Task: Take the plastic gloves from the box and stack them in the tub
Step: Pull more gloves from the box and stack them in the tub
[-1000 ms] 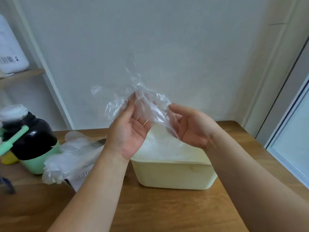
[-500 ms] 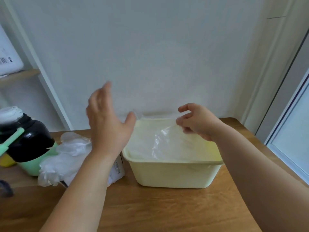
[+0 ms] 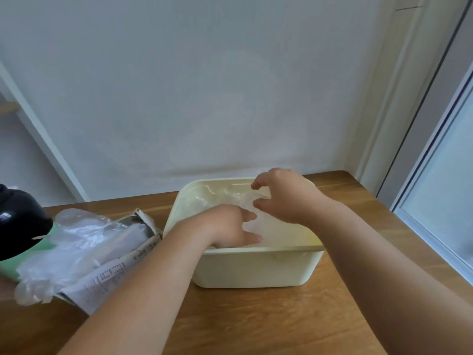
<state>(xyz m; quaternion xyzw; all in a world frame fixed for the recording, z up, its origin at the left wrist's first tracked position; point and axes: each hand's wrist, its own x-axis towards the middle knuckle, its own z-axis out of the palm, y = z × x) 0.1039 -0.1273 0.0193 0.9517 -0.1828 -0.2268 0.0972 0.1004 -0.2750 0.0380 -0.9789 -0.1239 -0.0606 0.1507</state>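
Left hand (image 3: 227,226) presses flat on the gloves (image 3: 217,194) in the tub (image 3: 256,267), right hand (image 3: 284,198) hovers empty at 1 o'clock, half-curled; film may cling and lift out.

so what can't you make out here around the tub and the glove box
All in the head view:
- How many gloves lie in the tub: clear film, and the hands cover them.
- Whether the right hand pinches a glove: film too clear.
- Underside of the left hand: behind the tub's near rim.
- Print on the box: blurred; its opening: under spilled gloves.
- The black jar: cut off by the left edge.
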